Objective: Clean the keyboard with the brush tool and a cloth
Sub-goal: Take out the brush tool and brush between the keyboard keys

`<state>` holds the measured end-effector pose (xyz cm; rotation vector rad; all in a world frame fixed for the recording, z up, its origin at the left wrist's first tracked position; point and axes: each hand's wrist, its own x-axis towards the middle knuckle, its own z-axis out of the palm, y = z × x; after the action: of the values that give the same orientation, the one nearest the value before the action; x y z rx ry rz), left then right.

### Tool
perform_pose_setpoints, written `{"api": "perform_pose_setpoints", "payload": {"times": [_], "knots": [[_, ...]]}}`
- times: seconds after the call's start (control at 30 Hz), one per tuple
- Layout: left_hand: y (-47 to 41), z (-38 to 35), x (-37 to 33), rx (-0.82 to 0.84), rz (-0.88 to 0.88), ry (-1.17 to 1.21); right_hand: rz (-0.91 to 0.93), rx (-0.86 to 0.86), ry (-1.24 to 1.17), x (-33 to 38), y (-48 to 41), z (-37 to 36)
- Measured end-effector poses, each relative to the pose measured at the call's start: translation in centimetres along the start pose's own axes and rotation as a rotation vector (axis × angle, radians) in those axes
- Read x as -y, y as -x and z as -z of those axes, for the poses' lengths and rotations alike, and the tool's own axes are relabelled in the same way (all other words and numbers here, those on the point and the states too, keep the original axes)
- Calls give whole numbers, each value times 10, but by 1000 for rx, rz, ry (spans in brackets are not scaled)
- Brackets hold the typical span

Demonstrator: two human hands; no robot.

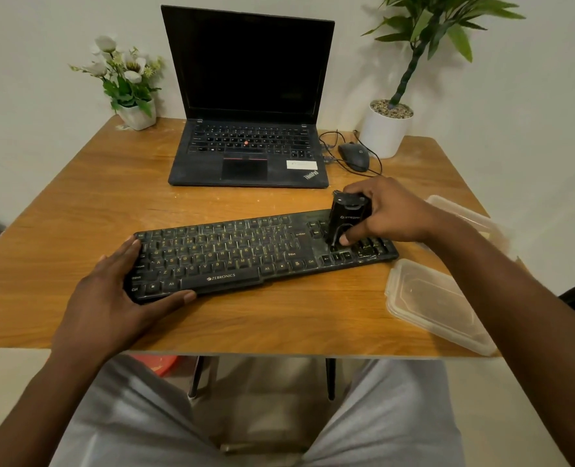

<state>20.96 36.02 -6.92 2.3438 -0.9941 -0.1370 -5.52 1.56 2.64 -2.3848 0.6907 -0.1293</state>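
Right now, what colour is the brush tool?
The brush tool is black, seen best in the head view.

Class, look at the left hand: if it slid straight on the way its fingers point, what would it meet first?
Past the end of the keyboard it rests on, the left hand would probably meet the near left corner of the laptop first, though depth is unclear.

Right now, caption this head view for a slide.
Right hand presses brush tool onto keyboard right-side keys; left hand rests on its left end.
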Motion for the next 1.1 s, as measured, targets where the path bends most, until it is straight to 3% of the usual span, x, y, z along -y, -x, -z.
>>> {"api": "perform_pose_setpoints", "payload": {"times": [0.17, 0.37, 0.73, 0.9, 1.0, 1.1], "knots": [[0, 0, 0, 0, -3, -1, -29, 71, 23, -4, 10, 13], [-1, -1, 3, 4, -3, 17, -9, -6, 86, 8, 1, 0], [-1, -2, 2, -15, -13, 33, -60, 11, 151, 4, 14, 11], [-1, -2, 0, -20, -37, 20, -10, -19, 66, 10, 6, -5], [-2, -3, 3, -15, -30, 17, 7, 30, -36, 11, 6, -9], [-2, -3, 5, -1, -12, 22, 17, 75, 9, 8, 10, -5]]}}
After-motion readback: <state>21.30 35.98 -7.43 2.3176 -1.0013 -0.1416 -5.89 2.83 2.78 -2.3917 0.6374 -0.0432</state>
